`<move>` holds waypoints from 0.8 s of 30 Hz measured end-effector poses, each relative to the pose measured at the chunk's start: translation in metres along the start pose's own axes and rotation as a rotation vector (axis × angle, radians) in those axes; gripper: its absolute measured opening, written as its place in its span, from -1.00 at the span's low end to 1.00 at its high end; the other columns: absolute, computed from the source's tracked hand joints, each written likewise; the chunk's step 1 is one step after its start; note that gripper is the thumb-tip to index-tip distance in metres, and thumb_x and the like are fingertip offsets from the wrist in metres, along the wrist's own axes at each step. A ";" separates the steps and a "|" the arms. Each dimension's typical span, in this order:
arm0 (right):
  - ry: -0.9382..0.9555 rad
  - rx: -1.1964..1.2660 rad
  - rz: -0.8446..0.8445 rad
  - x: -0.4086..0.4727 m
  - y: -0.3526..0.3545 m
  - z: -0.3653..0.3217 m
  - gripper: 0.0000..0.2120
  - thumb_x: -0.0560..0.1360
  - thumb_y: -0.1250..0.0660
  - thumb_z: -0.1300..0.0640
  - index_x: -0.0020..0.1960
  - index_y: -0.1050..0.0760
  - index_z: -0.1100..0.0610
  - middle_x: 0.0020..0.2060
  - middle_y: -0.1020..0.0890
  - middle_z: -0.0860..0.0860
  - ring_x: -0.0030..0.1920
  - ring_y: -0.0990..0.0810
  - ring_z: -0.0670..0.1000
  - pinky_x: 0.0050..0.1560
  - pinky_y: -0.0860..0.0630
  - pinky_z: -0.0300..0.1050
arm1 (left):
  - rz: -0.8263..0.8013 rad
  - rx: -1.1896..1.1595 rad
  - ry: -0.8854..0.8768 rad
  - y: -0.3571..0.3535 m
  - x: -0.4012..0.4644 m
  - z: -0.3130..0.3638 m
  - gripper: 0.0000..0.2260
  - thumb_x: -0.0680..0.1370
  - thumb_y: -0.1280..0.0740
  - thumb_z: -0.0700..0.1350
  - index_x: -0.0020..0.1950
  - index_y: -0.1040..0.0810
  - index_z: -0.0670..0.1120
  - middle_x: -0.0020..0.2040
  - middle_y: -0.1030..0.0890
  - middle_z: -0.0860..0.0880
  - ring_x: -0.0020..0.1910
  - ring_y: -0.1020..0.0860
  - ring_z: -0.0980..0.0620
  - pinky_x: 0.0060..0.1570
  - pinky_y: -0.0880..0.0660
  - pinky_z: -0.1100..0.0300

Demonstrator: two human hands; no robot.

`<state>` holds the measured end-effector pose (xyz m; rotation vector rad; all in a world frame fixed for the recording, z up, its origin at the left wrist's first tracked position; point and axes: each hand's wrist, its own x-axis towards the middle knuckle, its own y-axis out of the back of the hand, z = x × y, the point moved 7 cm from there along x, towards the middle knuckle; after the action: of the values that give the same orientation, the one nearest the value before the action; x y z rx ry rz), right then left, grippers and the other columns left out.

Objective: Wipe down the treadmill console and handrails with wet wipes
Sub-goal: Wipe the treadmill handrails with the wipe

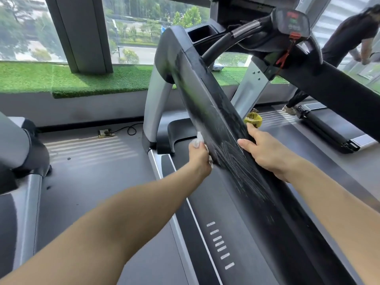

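The treadmill's broad black left handrail (207, 108) slants from upper centre down to the lower right, streaked with wet smears. My left hand (199, 156) grips a crumpled white wet wipe (197, 140) against the rail's left side edge. My right hand (265, 150) rests on the rail's right side, fingers wrapped over its edge. The console (292, 21) with its display and red safety clip sits at the upper right, above a curved black grip bar (224, 42).
A yellow object (254, 119) lies behind the rail near the treadmill's front. Another person (347, 38) stands on the neighbouring treadmill at the right. A second machine (18, 153) sits at the left. A floor socket with cable (106, 133) lies by the artificial-grass window ledge (61, 79).
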<state>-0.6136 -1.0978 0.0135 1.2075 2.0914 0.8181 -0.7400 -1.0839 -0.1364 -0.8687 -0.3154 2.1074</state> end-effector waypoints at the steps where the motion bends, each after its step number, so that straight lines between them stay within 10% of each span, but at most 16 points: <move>1: 0.004 -0.001 0.000 0.001 0.000 0.000 -0.40 0.63 -0.15 0.08 0.55 0.08 0.11 0.52 -0.10 -0.02 0.49 -0.11 -0.04 0.50 -0.05 -0.08 | 0.015 -0.006 -0.027 -0.002 0.008 0.016 -0.77 0.65 -0.10 0.01 -0.17 -0.29 -0.04 -0.36 -0.31 -0.04 -0.48 -0.25 0.06 -0.46 -0.22 0.20; 9: -0.007 0.042 -0.038 0.003 0.000 -0.001 -0.48 0.63 -0.14 0.12 0.53 -0.04 0.14 0.46 -0.23 0.02 0.37 -0.26 -0.03 0.32 -0.17 -0.22 | 0.000 -0.054 -0.105 -0.001 -0.023 -0.001 -0.91 0.67 -0.09 -0.08 -0.01 -0.35 0.03 -0.17 -0.45 -0.03 -0.25 -0.38 0.05 -0.21 -0.38 0.12; 14: -0.004 0.067 -0.056 0.003 -0.002 -0.003 -0.50 0.62 -0.17 0.07 0.50 -0.12 0.10 0.40 -0.34 0.06 0.33 -0.37 0.10 0.35 -0.33 0.01 | -0.009 -0.090 -0.103 -0.002 -0.084 -0.042 -0.93 0.66 -0.09 -0.07 0.10 -0.33 0.00 -0.05 -0.50 -0.01 -0.09 -0.46 0.05 0.03 -0.48 0.07; 21: 0.080 0.024 -0.090 -0.046 0.008 0.017 -0.44 0.63 -0.15 0.11 0.55 0.01 0.04 0.52 -0.08 0.03 0.50 -0.09 0.06 0.43 -0.09 -0.12 | -0.022 0.056 -0.129 0.001 -0.172 -0.093 -0.92 0.66 -0.09 -0.01 0.09 -0.34 0.05 -0.15 -0.41 0.01 -0.23 -0.35 0.10 -0.22 -0.36 0.21; 24: 0.040 0.096 -0.156 -0.077 0.013 0.034 -0.45 0.62 -0.17 0.17 0.54 -0.03 0.01 0.49 -0.18 0.00 0.34 -0.35 0.00 0.19 -0.33 -0.22 | -0.061 -0.004 -0.036 -0.001 -0.210 -0.121 -0.93 0.66 -0.11 -0.02 0.04 -0.37 0.08 -0.14 -0.41 -0.03 -0.18 -0.34 0.03 -0.15 -0.38 0.15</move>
<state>-0.5498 -1.1542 0.0151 1.0686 2.2478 0.6826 -0.5672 -1.2533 -0.1253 -0.8142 -0.3605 2.0683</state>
